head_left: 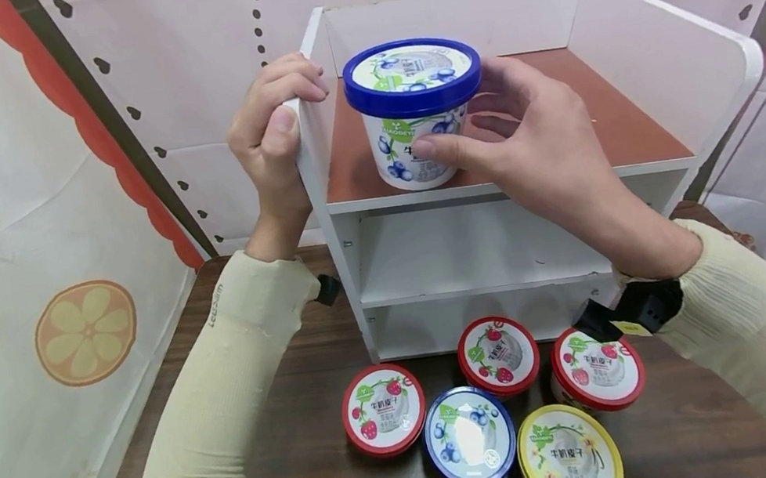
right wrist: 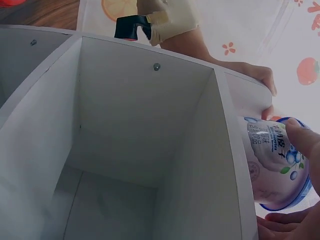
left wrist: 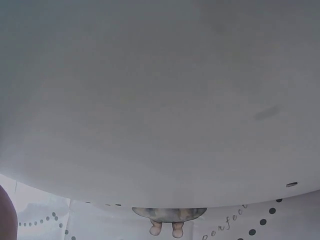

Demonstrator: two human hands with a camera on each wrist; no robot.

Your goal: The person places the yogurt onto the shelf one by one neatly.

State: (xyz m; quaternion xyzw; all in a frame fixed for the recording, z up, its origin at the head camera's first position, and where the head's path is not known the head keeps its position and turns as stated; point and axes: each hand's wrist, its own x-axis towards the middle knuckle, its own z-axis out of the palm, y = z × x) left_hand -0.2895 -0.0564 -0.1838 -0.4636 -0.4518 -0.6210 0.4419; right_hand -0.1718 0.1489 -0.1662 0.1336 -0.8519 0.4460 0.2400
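A tub with a blue lid and blueberry pictures point(head_left: 420, 112) stands upright at the front left of the rack's brown top board point(head_left: 624, 117). My right hand point(head_left: 540, 126) holds it from the right, thumb across its front and fingers round the far side. In the right wrist view the same tub point(right wrist: 272, 160) sits against the board, between thumb and fingers. My left hand point(head_left: 281, 128) grips the upper edge of the white rack's left side panel point(head_left: 312, 152). The left wrist view is mostly filled by a blurred white panel point(left wrist: 160, 110).
Below the top board, the white rack has lower shelves point(head_left: 476, 248). On the dark wooden table point(head_left: 294, 454) before it stand red-lidded tubs point(head_left: 384, 410), a blue-lidded one point(head_left: 470, 438) and a yellow-lidded one point(head_left: 569, 454). Patterned cloth point(head_left: 188, 24) hangs behind.
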